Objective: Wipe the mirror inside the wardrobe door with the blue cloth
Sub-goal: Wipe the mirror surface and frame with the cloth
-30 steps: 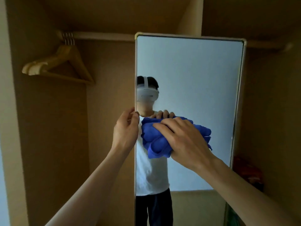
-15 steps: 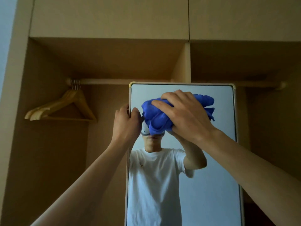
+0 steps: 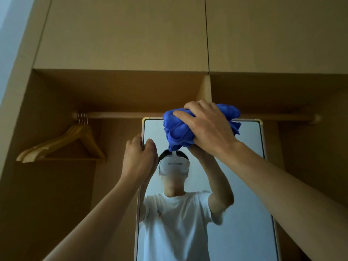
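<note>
Up since half a second ago: the bunched blue cloth (image 3: pixel 177 129) and the right-hand grip (image 3: pixel 207 127) on it have climbed from the upper glass to the top edge of the tall gold-framed mirror (image 3: pixel 244 238). A second ago they were at mid-glass. The left-hand grip (image 3: pixel 140 161) has kept its place on the mirror's left frame edge.

Now:
- Cloth sits at the top of the mirror, left of centre. Its upper folds overlap the top frame and stand in front of the wooden clothes rail (image 3: pixel 116 115) behind.
- Right-hand grip: fingers spread and curled over the wad, clenched on the cloth, back of hand toward me. Contact between cloth and glass is hidden by the hand; cannot tell.
- Left-hand grip: fingers wrapped behind the left frame edge, thumb on the front, a little below the top left brass corner. It is grasping the frame.
- Glass reflects a person in a white T-shirt (image 3: pixel 175 223) with a white headset (image 3: pixel 174 165), both arms raised.

Surroundings: open light-wood wardrobe (image 3: pixel 47 194). A bundle of wooden coat hangers (image 3: pixel 60 146) hangs at the left end of the rail, well apart from the mirror. A vertical divider panel (image 3: pixel 206 89) stands above the mirror, between the left and right bays. Closed upper cabinet doors (image 3: pixel 122 32) run across the top.
</note>
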Motion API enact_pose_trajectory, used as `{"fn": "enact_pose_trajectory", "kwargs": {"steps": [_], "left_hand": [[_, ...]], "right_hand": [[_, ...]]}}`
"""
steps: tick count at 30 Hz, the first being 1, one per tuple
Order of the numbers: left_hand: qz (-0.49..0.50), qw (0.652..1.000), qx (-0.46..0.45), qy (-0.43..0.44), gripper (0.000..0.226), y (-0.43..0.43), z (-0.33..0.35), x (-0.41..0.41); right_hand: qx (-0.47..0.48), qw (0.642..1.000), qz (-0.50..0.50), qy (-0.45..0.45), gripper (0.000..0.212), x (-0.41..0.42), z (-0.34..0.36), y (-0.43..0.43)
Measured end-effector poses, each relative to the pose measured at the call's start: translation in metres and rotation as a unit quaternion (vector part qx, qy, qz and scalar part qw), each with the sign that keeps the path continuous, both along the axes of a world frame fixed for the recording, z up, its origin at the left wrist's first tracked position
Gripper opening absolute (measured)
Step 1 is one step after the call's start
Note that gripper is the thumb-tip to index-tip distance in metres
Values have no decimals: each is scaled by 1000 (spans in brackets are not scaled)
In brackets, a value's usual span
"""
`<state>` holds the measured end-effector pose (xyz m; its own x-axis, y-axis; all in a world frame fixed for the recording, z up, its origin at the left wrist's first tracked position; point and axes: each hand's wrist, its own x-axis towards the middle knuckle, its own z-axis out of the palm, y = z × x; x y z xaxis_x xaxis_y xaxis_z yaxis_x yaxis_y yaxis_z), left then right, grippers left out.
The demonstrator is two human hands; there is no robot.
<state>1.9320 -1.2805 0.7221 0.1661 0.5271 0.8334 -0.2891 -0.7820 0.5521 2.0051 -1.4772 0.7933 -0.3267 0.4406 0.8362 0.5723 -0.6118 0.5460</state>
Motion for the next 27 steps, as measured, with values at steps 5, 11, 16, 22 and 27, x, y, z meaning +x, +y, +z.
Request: {"fn": "enact_pose_trajectory", "kwargs": {"steps": [5, 11, 16, 22, 27], "left_hand": [[-6, 1000, 0, -5, 15, 1, -16, 4], [-15, 1000, -5, -22, 27, -8, -26, -6], [-26, 999, -22, -10, 19, -10, -47, -10], [-37, 999, -39, 6, 44, -10, -81, -18], [-29, 999, -37, 24, 41, -11, -103, -20]], "right_hand": [[-3, 999, 14, 37, 55, 5, -7, 5], [4, 997, 25, 71, 58, 6, -18, 5], [2, 995, 20, 93, 56, 3, -36, 4], [-8, 993, -3, 121, 56, -2, -60, 5], [-7, 990, -18, 137, 61, -3, -88, 3]]}}
